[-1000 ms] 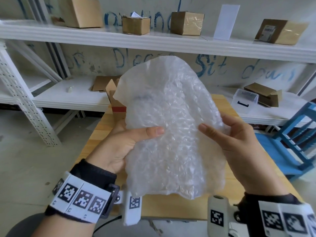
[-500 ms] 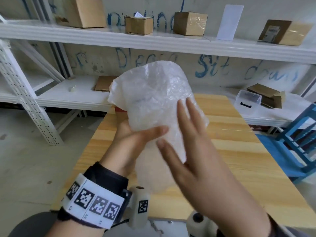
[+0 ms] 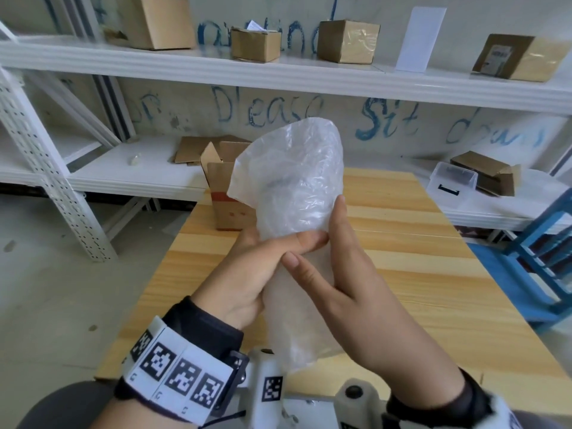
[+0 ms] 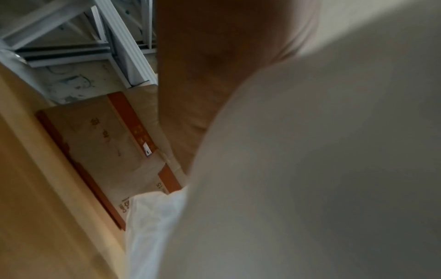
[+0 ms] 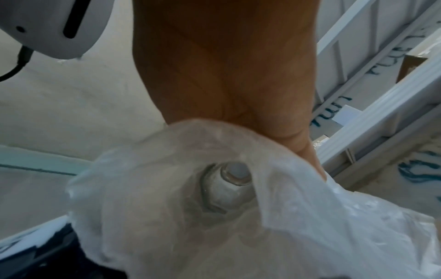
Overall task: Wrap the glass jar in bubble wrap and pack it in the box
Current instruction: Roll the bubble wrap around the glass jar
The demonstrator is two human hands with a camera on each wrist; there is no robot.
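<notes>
The bubble wrap [image 3: 297,181] is rolled into an upright tube, held above the wooden table [image 3: 418,274]. My left hand [image 3: 278,252] grips the tube's middle from the left, thumb across the front. My right hand [image 3: 337,258] presses straight fingers along the tube's right side, its thumb lying on the front. In the right wrist view the glass jar [image 5: 229,181] shows down inside the open end of the bubble wrap [image 5: 167,217]. The open cardboard box [image 3: 224,193] stands on the table behind the tube; the left wrist view has the box [image 4: 102,143] beside the bubble wrap [image 4: 310,169].
White metal shelving [image 3: 278,75] runs behind the table, carrying several cardboard boxes [image 3: 348,41] and a clear plastic container [image 3: 452,179]. A blue chair [image 3: 544,249] stands to the right of the table. Bare concrete floor lies to the left.
The loose sheet has been folded round into a tight tube. My right hand moved from the sheet's right edge across the front and now presses on the roll. My left hand kept its grip.
</notes>
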